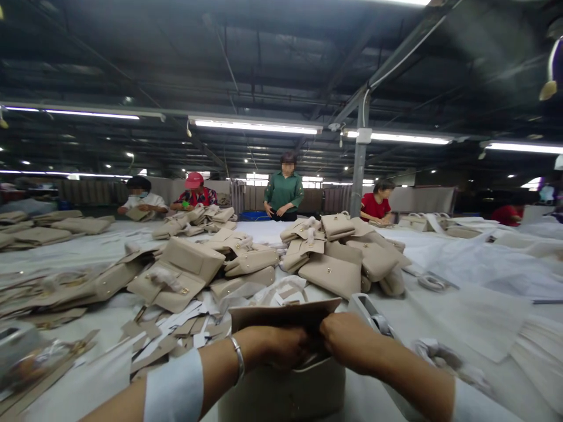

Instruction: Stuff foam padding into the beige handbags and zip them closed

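A beige handbag (281, 392) stands upright right in front of me, its brown flap (272, 315) raised on the far side. My left hand (291, 347) reaches into the bag's opening; its fingers are hidden in the dark inside. With fingers curled in, my right hand (345, 337) grips the bag at the right side of its opening, by the flap. A grey tape dispenser (368, 310) sits just beyond my right hand. Beige and white loose pieces (185, 331) lie scattered to the left of the bag.
Finished-looking beige bags pile up at centre right (332, 272) and at left (178, 272). White sheets (475, 316) cover the table's right side, with a wrapped handle (440, 354) there. Several co-workers stand or sit across the table, one in a green top (284, 193).
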{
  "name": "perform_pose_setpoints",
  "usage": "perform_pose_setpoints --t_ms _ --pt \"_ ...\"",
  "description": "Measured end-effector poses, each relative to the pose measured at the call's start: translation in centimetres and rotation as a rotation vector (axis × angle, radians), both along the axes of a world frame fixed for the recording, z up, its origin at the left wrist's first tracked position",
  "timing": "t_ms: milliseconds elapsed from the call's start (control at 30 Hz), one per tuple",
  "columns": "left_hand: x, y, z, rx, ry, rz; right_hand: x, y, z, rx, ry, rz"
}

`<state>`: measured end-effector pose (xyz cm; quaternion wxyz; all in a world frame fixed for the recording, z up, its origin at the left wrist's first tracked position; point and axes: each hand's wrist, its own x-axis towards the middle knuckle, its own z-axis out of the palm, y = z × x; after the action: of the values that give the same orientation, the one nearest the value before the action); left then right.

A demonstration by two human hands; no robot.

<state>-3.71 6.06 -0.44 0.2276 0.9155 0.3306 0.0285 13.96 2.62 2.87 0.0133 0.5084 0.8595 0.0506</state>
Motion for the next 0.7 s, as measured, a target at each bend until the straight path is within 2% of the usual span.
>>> perform_pose_setpoints --t_ms 200,400,567,700 --pt "-0.8 -0.9 0.2 -0.028 -0.118 0.136 0.8 0.9 1.6 -0.186 0.036 0.135" --pt "-1.0 -0.7 -0.2 -0.118 -0.345 0.072 1.4 1.5 1.8 -0.155 -0.001 0.205" --pt "-0.3 -0.7 -0.1 -0.072 -0.330 0.112 1.8 2.2 2.1 -0.266 0.070 0.182" --pt "0.0 -0.7 0.2 -0.100 -0.309 0.114 1.6 2.7 2.5 -0.376 0.109 0.128"
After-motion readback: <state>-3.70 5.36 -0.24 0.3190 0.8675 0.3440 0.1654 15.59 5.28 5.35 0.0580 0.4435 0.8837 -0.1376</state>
